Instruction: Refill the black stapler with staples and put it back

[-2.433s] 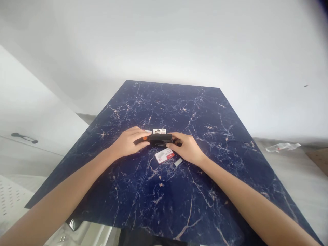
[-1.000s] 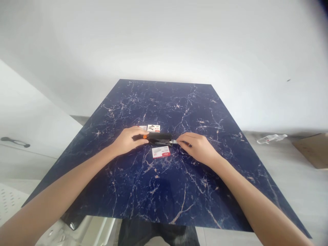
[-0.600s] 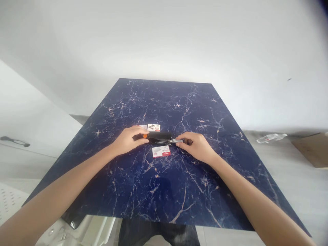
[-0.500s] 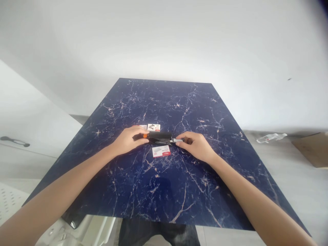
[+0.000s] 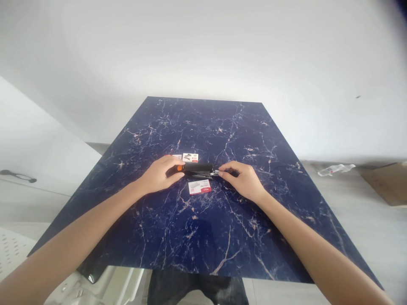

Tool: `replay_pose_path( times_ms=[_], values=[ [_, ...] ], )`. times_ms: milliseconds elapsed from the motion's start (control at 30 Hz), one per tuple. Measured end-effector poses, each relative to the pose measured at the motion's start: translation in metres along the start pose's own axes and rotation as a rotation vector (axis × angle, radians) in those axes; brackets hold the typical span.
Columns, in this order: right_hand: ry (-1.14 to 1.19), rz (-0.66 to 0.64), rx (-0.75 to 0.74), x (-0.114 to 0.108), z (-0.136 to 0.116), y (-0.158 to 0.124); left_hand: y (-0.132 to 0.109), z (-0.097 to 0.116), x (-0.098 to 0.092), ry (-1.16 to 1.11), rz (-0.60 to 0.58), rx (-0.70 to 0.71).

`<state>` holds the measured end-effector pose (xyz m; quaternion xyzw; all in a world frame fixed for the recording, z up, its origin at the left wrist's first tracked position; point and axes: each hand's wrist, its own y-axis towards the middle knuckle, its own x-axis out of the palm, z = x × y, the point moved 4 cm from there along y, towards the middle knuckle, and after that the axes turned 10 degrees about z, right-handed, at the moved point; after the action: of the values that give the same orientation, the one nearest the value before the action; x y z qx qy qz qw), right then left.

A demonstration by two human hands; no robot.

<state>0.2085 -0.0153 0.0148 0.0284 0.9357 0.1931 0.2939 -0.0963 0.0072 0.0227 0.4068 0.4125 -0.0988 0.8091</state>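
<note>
A black stapler (image 5: 199,167) with an orange end lies crosswise on the blue marbled table. My left hand (image 5: 163,173) is closed on its left, orange end, thumb and fingers on either side. At the other end my right hand (image 5: 241,178) pinches a short silver metal piece (image 5: 216,172) that sticks out of the stapler. The fingers partly hide this piece. Just in front lies a white and red staple box (image 5: 200,187). Behind the stapler is a small white box (image 5: 190,157) with a picture on it, and beside that another red and white box (image 5: 177,156), partly covered by my left hand.
The dark blue table (image 5: 203,233) has its far edge close to a white wall. On the floor to the right are a clear plastic wrapper (image 5: 336,170) and a cardboard box (image 5: 386,182). A white cabinet door with a dark handle (image 5: 18,176) stands at the left.
Less of the silver piece shows between my right fingers and the stapler, and the right fingertips sit nearer its end. My left hand has stayed put.
</note>
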Motion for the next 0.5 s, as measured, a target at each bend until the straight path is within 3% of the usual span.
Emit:
replay_pose_path(
  times_ms=[167,233,367,500],
  values=[
    [0.172,0.115,0.168,-0.01,-0.009,-0.001,0.006,0.036,-0.008,0.107,0.237,0.279],
    [0.223,0.053,0.18,-0.009,-0.021,-0.006,0.006,0.06,-0.007,0.129,0.292,0.334],
    [0.355,-0.111,0.175,0.005,-0.047,-0.022,0.003,0.099,0.005,0.052,0.295,0.364],
    [0.412,-0.211,0.181,0.017,-0.059,-0.035,0.0,0.105,0.01,-0.078,0.353,0.338]
  ],
)
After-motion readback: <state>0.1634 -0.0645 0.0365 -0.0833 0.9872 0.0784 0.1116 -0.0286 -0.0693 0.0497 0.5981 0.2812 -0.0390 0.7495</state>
